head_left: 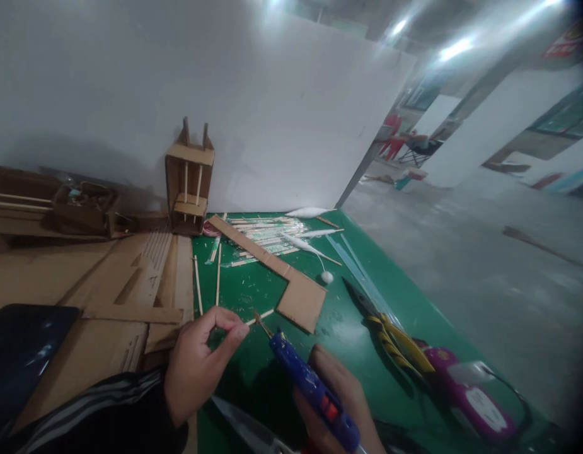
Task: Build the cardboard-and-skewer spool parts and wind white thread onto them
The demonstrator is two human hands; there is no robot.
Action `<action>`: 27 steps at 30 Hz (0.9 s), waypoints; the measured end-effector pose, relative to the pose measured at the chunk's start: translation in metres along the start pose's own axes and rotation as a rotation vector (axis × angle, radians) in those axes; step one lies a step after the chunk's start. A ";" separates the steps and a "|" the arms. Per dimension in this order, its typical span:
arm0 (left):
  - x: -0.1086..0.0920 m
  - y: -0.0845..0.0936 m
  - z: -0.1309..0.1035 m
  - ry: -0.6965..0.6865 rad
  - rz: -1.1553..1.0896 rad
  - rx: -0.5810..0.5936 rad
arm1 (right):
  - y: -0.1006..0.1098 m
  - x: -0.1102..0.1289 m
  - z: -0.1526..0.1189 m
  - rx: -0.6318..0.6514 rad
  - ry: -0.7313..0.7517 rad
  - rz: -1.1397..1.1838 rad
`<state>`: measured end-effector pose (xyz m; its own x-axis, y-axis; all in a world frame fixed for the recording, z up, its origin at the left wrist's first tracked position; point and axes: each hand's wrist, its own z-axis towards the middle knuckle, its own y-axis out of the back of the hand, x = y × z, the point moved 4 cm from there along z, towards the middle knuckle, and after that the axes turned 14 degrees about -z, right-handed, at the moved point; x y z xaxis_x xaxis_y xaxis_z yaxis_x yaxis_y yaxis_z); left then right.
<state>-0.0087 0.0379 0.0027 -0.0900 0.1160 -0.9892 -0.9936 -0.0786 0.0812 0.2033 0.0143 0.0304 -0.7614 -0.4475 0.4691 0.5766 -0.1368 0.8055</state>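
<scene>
My left hand (203,359) pinches a thin wooden stick (266,313) between thumb and forefinger, its free end pointing right. A small brown piece (257,317), perhaps cardboard, sits around the stick just past my fingertips. Wrapped by my right hand (341,384) is a blue pen-shaped glue gun (300,372) with a red button and dried drips on its body. Its metal nozzle meets or nearly meets the brown piece; exact contact is unclear. Just beyond lies an L-shaped cardboard strip (301,301). Below my hands, scissor blades (246,425) lie partly hidden.
Wrapped chopsticks (267,233), white cotton-like pieces (310,212) and clear sticks (367,277) lie on the green table (357,340). Yellow-handled shears (395,340) and a purple power strip (471,391) stand right. Left are cardboard sheets (106,347), a cardboard frame (190,183) and a dark device (36,359).
</scene>
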 end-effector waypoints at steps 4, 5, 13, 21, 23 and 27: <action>0.000 0.000 0.000 -0.003 0.005 0.003 | 0.001 0.004 0.001 -0.015 -0.007 0.004; -0.001 0.000 0.000 -0.004 0.005 0.005 | 0.002 0.005 0.002 -0.025 -0.008 0.011; 0.001 0.001 -0.001 -0.001 0.003 0.006 | 0.003 0.003 0.002 -0.055 0.054 -0.015; 0.003 0.002 -0.001 -0.002 0.010 0.005 | 0.000 0.001 -0.001 -0.046 0.059 0.001; 0.004 0.001 0.000 -0.006 0.005 0.010 | 0.000 0.001 -0.001 -0.058 0.067 0.014; 0.002 0.001 0.000 -0.010 0.004 0.004 | 0.000 0.001 -0.001 -0.073 0.081 0.025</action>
<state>-0.0101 0.0378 0.0004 -0.0951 0.1259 -0.9875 -0.9935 -0.0750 0.0861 0.2031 0.0135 0.0305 -0.7218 -0.5209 0.4556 0.6174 -0.1873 0.7640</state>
